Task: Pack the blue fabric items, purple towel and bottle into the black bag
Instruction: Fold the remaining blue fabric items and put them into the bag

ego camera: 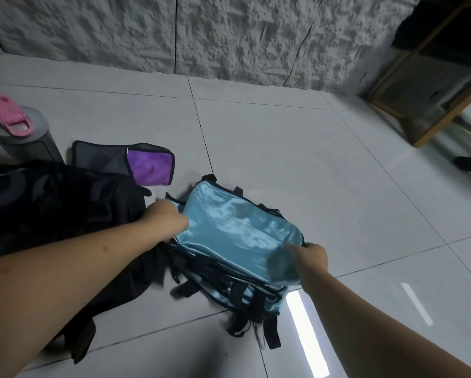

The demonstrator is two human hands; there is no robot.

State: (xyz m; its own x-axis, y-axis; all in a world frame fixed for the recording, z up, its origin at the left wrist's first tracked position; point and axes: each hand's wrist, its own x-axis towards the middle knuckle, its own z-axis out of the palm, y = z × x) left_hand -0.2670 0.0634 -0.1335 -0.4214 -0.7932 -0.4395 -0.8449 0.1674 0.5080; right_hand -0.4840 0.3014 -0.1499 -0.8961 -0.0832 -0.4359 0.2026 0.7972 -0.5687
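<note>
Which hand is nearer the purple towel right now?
Left. The left hand grips the blue fabric stack's near-left edge, just below the purple towel; the right hand holds the far-right corner.

Pale tiled floor (pixel 310 159); black bag (pixel 51 208), blue fabric stack (pixel 237 236), mesh pouch (pixel 103 159), bottle (pixel 19 132)

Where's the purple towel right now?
The purple towel lies on the floor at the left of the head view, inside a dark mesh pouch, just beyond the black bag and right of the bottle.
</note>
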